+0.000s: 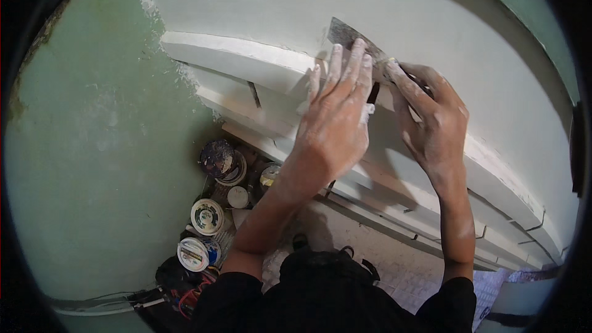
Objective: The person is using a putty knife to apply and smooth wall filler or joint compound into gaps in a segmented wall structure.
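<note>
A metal putty knife (345,32) lies flat against a white plastered wall (259,6), just above a stepped white moulding (246,61). My right hand (431,120) grips the knife's handle, fingers curled around it. My left hand (338,111) presses on the back of the blade with fingers stretched out and close together. Both hands are dusted with white filler. The knife's handle is mostly hidden under my fingers.
A green wall (105,135) stands to the left. Far below, several round tins and lids (206,216) sit in the corner beside a bundle of cables (179,296). A tiled floor (401,265) shows beneath my arms. More stepped white ledges (493,209) run to the right.
</note>
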The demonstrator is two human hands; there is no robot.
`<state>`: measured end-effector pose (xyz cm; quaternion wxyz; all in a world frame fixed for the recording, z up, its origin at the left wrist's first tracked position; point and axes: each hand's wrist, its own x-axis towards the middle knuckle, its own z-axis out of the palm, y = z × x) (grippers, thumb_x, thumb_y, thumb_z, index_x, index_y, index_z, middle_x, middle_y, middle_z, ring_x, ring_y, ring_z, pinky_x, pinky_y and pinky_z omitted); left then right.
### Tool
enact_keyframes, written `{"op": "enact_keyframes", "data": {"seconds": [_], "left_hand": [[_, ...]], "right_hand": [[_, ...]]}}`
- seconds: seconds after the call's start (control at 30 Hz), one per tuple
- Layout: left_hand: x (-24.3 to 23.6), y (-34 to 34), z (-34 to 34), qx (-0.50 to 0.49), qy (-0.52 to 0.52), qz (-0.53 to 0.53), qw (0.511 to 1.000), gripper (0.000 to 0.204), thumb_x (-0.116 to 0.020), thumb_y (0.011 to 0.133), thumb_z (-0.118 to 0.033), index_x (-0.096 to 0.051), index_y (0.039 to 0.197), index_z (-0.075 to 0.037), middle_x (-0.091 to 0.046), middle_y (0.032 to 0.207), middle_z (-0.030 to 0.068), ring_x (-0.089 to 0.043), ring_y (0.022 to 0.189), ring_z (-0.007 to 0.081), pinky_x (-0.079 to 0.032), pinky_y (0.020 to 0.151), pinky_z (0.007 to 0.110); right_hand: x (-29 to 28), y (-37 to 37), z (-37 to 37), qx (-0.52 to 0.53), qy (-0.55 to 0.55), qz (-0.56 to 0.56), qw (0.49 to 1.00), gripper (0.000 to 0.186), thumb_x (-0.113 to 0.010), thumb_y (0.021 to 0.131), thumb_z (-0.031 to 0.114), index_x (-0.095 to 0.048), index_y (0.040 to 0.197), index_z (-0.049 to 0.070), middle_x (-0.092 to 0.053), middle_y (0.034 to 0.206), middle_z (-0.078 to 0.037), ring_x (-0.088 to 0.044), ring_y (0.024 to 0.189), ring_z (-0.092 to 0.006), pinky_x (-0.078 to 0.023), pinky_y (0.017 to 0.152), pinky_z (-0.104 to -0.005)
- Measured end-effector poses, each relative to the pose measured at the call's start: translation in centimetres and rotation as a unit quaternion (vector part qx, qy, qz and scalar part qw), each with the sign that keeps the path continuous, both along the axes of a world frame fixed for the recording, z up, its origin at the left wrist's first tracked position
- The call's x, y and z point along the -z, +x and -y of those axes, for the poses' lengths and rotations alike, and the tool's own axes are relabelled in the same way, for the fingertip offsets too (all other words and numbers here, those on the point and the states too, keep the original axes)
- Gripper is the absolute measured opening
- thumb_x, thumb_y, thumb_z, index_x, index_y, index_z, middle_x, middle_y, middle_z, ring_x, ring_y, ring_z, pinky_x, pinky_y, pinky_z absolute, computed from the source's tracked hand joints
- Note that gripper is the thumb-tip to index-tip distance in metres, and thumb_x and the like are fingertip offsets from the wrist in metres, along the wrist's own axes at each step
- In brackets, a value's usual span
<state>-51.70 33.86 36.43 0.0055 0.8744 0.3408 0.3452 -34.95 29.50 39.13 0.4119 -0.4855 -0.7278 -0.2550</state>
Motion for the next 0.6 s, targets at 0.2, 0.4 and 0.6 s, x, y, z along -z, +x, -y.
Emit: {"op": "enact_keyframes", "data": {"seconds": [0.2,0.4,0.6], "left_hand": [[-0.3,-2.7,-2.1,0.026,-0.007,0.098,0.995,0.062,-0.051,0.091,-0.004,-0.034,0.15,0.008,-0.026,0.161,0.0246,-0.02,0.149,0.0455,-0.012,0.125,0.052],[1.8,-3.2,-2.1,0.062,0.117,0.116,0.984,0.063,-0.057,0.09,-0.002,-0.037,0.148,0.009,-0.03,0.158,0.0269,-0.022,0.149,0.0451,-0.013,0.124,0.054],[1.2,3.8,4.0,0.116,0.013,0.065,0.991,0.066,-0.057,0.092,-0.007,-0.03,0.149,0.013,-0.02,0.159,0.033,-0.019,0.15,0.0465,-0.015,0.123,0.056]], "right_hand": [[-0.1,-3.0,-3.5,-0.003,-0.022,0.003,1.0,0.036,-0.07,0.08,0.0,-0.074,0.114,0.011,-0.07,0.105,-0.009,-0.068,0.086,-0.0273,-0.056,0.076,-0.0376],[0.4,-2.3,-2.6,-0.017,-0.022,0.048,0.998,0.049,-0.073,0.076,0.004,-0.068,0.124,0.012,-0.067,0.109,-0.01,-0.066,0.096,-0.0271,-0.057,0.076,-0.0383],[0.3,3.4,5.6,0.01,0.0,-0.004,1.0,0.046,-0.075,0.075,-0.005,-0.073,0.118,0.012,-0.072,0.107,-0.011,-0.069,0.082,-0.0223,-0.055,0.069,-0.0328]]}}
